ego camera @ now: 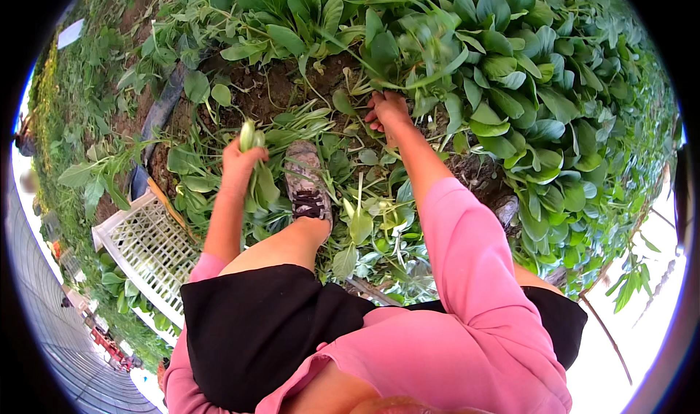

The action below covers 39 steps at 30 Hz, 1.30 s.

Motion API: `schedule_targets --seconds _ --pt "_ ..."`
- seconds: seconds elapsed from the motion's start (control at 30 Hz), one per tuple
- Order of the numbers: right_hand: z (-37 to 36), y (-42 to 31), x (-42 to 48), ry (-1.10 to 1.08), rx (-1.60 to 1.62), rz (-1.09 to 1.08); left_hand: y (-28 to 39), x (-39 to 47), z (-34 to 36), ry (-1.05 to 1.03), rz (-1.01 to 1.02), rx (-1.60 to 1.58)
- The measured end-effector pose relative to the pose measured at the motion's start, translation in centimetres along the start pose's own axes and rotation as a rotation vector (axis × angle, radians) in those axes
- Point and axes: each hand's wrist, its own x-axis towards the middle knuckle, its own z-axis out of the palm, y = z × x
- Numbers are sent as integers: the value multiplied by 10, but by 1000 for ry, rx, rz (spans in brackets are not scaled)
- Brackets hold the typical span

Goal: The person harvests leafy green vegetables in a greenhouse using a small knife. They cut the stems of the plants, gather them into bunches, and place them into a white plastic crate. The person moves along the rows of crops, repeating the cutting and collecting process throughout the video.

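My left hand grips a small leafy green like bok choy. Its pale stem end points up and its leaves hang below my fingers. My right hand reaches low among the growing greens, fingers curled at the base of a grassy plant whose blades are blurred. Leaves partly cover those fingertips, so I cannot tell whether they grip a stem. Between my hands, loose greens lie on the soil, stems together, just beyond my shoe.
A white plastic lattice crate stands at left, beside a dark flat hose. Dense bok choy plants fill the right side. Cut leaves litter the ground near my foot. A stone-like lump lies beyond my right forearm.
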Motion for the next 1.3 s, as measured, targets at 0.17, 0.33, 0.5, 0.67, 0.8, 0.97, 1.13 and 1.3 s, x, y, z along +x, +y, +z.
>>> schedule_targets --seconds 0.17,0.33,0.5,0.67,0.8,0.97,1.13,1.3 --pt "-6 10 10 -62 17 -32 114 -4 30 -255 644 649" --pt "-3 6 5 -85 72 16 144 47 80 -406 1104 1363" --pt "10 -12 -9 -60 114 52 132 104 87 -243 954 1423" --pt "42 -31 -17 -182 258 -86 112 103 46 -85 693 1177" --pt "66 -53 4 -157 187 -76 78 95 29 -89 671 1026" --pt "72 -70 29 -196 42 -15 57 88 21 -153 623 932" --pt "74 -74 49 -315 -4 -2 78 92 18 -243 532 850" --pt "81 -75 55 -258 -155 -39 76 94 19 -232 610 677"
